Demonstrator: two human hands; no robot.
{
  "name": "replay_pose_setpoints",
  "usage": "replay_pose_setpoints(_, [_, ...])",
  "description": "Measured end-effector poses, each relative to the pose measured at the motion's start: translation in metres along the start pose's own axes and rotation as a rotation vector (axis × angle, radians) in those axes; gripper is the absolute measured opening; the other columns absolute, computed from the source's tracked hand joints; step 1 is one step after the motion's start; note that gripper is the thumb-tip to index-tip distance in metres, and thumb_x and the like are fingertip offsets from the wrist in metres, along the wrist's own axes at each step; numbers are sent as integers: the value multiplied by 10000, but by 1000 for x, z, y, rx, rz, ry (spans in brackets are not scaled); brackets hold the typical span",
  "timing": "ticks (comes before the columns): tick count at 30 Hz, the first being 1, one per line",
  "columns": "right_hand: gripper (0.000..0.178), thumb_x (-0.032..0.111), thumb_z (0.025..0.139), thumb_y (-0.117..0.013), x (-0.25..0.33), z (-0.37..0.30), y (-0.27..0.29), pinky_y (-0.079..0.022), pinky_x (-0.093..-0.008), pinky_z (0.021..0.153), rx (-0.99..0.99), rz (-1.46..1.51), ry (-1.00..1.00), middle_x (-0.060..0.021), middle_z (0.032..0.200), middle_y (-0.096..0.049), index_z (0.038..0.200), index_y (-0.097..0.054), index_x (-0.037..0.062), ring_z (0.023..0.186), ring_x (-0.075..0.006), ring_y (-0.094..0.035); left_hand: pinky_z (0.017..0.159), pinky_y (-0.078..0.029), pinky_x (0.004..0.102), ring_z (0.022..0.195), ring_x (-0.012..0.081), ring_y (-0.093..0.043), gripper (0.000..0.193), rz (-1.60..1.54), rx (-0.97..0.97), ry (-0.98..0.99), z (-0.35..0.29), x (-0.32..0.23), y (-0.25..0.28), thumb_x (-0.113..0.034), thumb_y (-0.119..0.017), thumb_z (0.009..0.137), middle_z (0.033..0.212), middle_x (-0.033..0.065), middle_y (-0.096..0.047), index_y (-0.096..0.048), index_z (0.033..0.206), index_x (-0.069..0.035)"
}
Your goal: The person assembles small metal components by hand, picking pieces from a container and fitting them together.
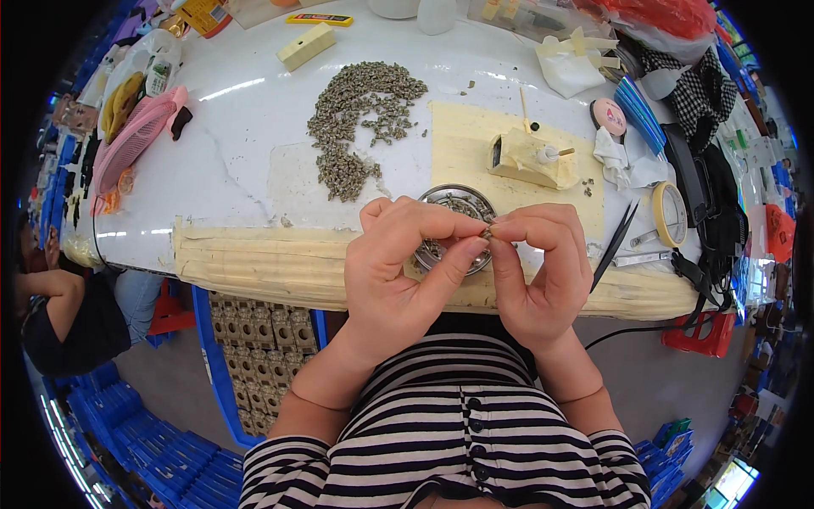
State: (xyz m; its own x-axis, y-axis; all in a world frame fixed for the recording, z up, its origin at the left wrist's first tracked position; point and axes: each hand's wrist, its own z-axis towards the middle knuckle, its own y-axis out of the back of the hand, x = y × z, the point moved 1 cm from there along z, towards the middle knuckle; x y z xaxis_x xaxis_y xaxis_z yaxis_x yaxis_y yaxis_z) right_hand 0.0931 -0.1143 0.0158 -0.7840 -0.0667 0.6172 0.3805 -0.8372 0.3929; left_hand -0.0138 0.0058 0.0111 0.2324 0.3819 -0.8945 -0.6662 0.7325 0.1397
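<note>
My left hand [405,276] and my right hand [547,271] meet over the front of the table. Thumb and forefinger of each pinch one tiny metal part [487,234], mostly covered by the fingertips. Just below and behind them sits a round metal dish [490,202] holding several small metal parts. A large heap of similar grey-brown metal parts [360,106] spreads over the white table beyond my left hand. Past my right hand, a block wrapped in yellowish tape [530,161], with a small stick on top, rests on a tape-covered patch [454,127].
Black tweezers [617,242] and a tape roll [670,214] lie at the right. Padded tape [254,259] lines the front edge. A pink handheld fan [140,144] is at the left. Below stands a blue crate [212,356] of metal parts. Another person's arm [55,301] shows at far left.
</note>
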Motion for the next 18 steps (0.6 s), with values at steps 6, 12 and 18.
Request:
replay_pose_setpoints(6, [234,-69,741,-774,0,-1,1,-500,-325,679,-4,-25,14,-82,894,-661,926,-673,33,793,-247,-621,797,-336,290,727,103,-606,114,49,17,10,1,-2,0,-77,-779,828,861,4,-718,-738,934,-73])
replay_pose_setpoints(12, [241,-72,742,-769,0,-1,1,-498,-329,675,-15,-28,27,-83,890,-657,939,-677,31,787,-249,-618,794,-334,285,713,93,-604,104,-96,8,117,0,-1,-3,-89,-772,837,815,-4,-702,-737,934,-74])
replay_pose_setpoints(18, [216,-49,751,-774,-1,-1,2,-499,-331,673,4,-49,33,-84,885,-665,937,-693,26,782,-250,-620,788,-328,290,703,91,-602,100,21,47,86,2,-5,0,-101,-768,844,801,-10,-692,-735,937,-89])
